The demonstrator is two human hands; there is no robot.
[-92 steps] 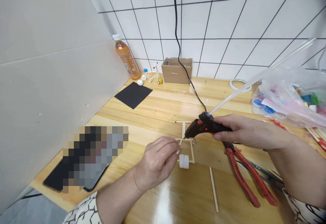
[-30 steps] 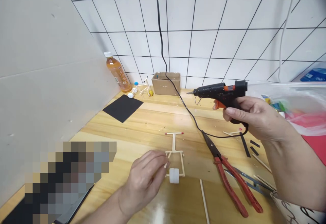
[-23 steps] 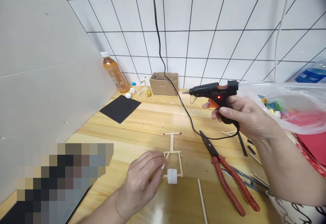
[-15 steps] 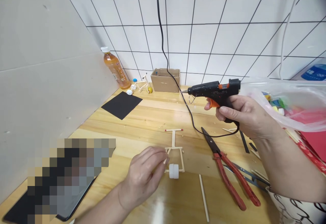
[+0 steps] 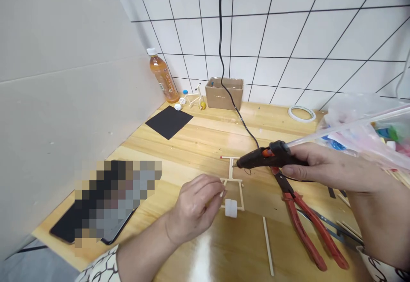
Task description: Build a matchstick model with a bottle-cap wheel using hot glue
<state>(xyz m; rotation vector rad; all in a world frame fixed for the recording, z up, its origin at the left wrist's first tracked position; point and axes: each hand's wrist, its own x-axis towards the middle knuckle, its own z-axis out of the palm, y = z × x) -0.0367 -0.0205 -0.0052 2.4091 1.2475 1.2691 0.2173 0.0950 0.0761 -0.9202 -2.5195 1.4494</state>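
A small frame of wooden sticks (image 5: pixel 241 194) lies on the table, with a white wheel-like piece (image 5: pixel 231 208) at its near end. My left hand (image 5: pixel 198 207) pinches a short stick (image 5: pixel 223 188) at the left side of this frame. In my right hand (image 5: pixel 315 164) is a black glue gun (image 5: pixel 265 156), its nozzle pointing left over the frame's upright stick. The gun hides the right part of the red-tipped crosspiece (image 5: pixel 226 157). A loose stick (image 5: pixel 268 245) lies nearer to me.
Red-handled pliers (image 5: pixel 303 226) and scissors lie at the right. Farther back are a bottle (image 5: pixel 164 79), black paper (image 5: pixel 169 122), a cardboard box (image 5: pixel 224 94), tape (image 5: pixel 301 113) and a plastic bag (image 5: pixel 352 119). A black cord crosses the back. A phone (image 5: pixel 112 230) lies left.
My right hand has lowered the glue gun and brought it left, close to the stick frame. My left hand keeps its pinch. The view has shifted to the right.
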